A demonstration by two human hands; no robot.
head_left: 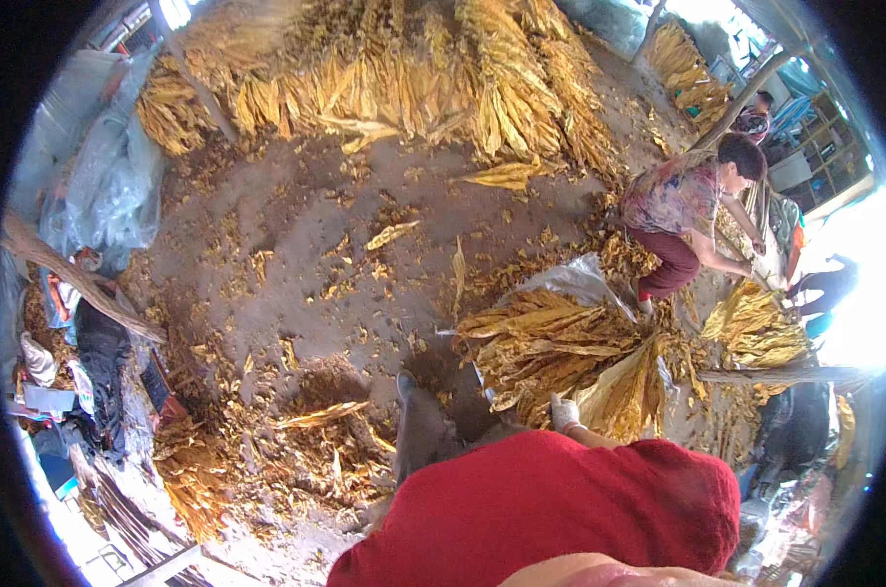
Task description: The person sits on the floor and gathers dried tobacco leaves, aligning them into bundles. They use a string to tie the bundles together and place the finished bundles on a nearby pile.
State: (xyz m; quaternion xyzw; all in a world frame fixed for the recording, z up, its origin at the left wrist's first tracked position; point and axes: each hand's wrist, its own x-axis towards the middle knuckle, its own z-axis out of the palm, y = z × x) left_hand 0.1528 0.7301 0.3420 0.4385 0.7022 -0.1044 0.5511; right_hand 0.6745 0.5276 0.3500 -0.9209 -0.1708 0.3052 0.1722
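Our right grip (564,413) beside the leaves (551,338)
We cannot tell how open it is or what it holds.

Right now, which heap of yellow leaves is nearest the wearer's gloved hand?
The fanned heap by the plastic sheet, beside the gloved hand; the large back heap and others lie farther off.

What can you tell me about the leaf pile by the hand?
The leaf pile holds long, wrinkled, dry-looking leaves, golden to brown, roughly fanned out. It lies right of the picture's centre; a shiny grey sheet shows at its far edge. The right hand is at its near edge; any grip is unclear.
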